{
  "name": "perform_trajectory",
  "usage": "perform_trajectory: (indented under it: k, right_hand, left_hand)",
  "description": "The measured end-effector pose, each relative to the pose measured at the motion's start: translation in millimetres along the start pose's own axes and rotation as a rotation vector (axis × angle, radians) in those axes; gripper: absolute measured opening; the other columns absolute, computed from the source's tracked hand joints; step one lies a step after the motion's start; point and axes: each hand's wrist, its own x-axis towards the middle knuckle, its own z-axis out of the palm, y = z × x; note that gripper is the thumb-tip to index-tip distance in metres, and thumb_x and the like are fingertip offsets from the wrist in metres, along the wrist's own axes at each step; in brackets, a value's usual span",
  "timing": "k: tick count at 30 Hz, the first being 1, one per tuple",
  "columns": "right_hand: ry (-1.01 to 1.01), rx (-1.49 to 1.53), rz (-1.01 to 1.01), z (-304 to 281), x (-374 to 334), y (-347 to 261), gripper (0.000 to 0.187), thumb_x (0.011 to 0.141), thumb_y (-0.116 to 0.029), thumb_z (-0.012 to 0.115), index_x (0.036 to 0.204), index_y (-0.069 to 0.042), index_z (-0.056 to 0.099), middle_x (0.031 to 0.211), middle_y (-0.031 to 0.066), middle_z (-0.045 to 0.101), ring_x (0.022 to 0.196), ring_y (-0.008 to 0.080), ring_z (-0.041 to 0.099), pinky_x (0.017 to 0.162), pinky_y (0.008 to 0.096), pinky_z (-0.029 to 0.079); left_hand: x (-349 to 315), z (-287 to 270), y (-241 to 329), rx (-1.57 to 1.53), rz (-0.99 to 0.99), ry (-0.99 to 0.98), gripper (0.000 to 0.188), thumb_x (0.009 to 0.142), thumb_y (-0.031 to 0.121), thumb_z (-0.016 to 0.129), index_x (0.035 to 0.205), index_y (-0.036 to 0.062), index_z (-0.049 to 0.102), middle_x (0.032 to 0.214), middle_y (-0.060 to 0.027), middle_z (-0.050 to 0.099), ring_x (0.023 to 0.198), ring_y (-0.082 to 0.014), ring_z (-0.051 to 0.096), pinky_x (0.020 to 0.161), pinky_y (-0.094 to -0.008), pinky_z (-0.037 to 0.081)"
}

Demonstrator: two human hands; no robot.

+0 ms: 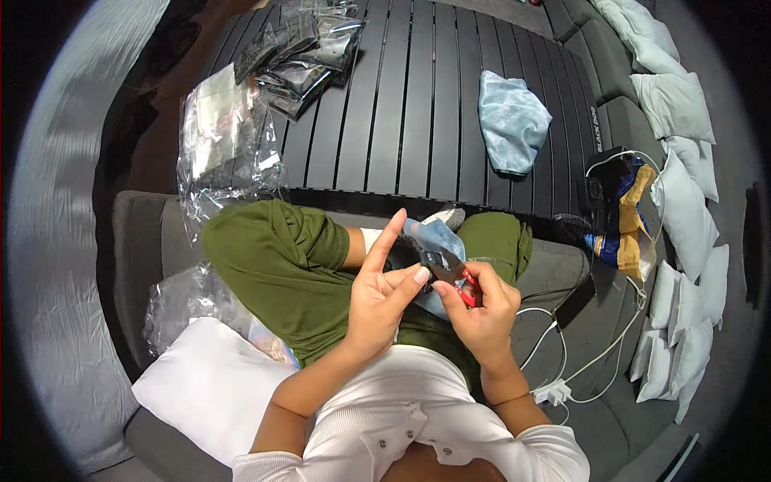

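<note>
Person sitting on a grey sofa [140, 241], legs in green trousers crossed, working over the lap. Right hand [480, 309] is gripping a small pair of cutters with red handles [467, 289], fingers curled around the handles and thumb on top; the dark nose of the tool is pointing toward the left hand. Left hand [384, 289] is holding up with index finger extended, remaining fingers and thumb pinching something small and dark at the cutter tip; what it is cannot be told at this size. A light blue pouch [438, 239] is lying on the lap just behind both hands. Risk, as I judge it: the blades are closing right beside the left thumb and fingertips, so a slip could be nicking skin; a clipped piece could be dropping between the legs or into the cushions. White charging cables [590, 365] are trailing beside the right knee, near enough to be snagging an elbow.
</note>
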Motion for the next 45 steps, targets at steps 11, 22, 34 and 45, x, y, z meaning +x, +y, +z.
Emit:
perform_trajectory:
  k: [11, 22, 34, 45]
  right_hand:
    - [0.067, -0.124, -0.139, 1.3, 6.6, -0.3, 0.032, 0.064, -0.025, 0.075, 0.075, -0.002, 0.055, 0.055, 0.0058, 0.052, 0.043, 0.0186, 0.05, 0.041, 0.0265, 0.038]
    - [0.087, -0.111, -0.156, 0.8, 8.8, -1.4, 0.032, 0.063, -0.024, 0.075, 0.075, -0.001, 0.055, 0.057, 0.0069, 0.054, 0.044, 0.0196, 0.051, 0.041, 0.0268, 0.038]
    - [0.109, -0.108, -0.201, 1.5, 11.2, -0.8, 0.032, 0.065, -0.022, 0.074, 0.077, 0.001, 0.056, 0.055, 0.006, 0.051, 0.043, 0.0166, 0.047, 0.041, 0.0249, 0.036]
    - [0.114, -0.121, -0.227, 0.8, 11.6, -1.7, 0.031, 0.066, -0.022, 0.073, 0.078, 0.001, 0.058, 0.055, 0.0062, 0.052, 0.043, 0.015, 0.046, 0.042, 0.024, 0.036]
  left_hand:
    - [0.4, 4.7, 5.1, 0.019, -0.007, -0.007, 0.065, 0.086, -0.001, 0.047, 0.137, 0.0051, 0.008, 0.099, -0.0164, 0.06, 0.091, -0.0125, 0.056, 0.085, -0.0251, 0.041]
    - [0.2, 5.2, 4.3, 0.003, 0.021, 0.018, 0.062, 0.085, -0.001, 0.048, 0.136, 0.0042, 0.013, 0.098, -0.0159, 0.06, 0.091, -0.0124, 0.056, 0.085, -0.0254, 0.04]
    - [-0.8, 5.9, 5.7, 0.095, 0.037, 0.009, 0.059, 0.086, 0.0, 0.047, 0.135, 0.0025, 0.014, 0.099, -0.0163, 0.059, 0.093, -0.0127, 0.055, 0.086, -0.0253, 0.04]
    - [-2.8, 4.6, 2.6, 0.141, 0.088, 0.011, 0.055, 0.086, -0.001, 0.046, 0.133, 0.0005, 0.017, 0.099, -0.0156, 0.059, 0.093, -0.0125, 0.055, 0.085, -0.0237, 0.04]
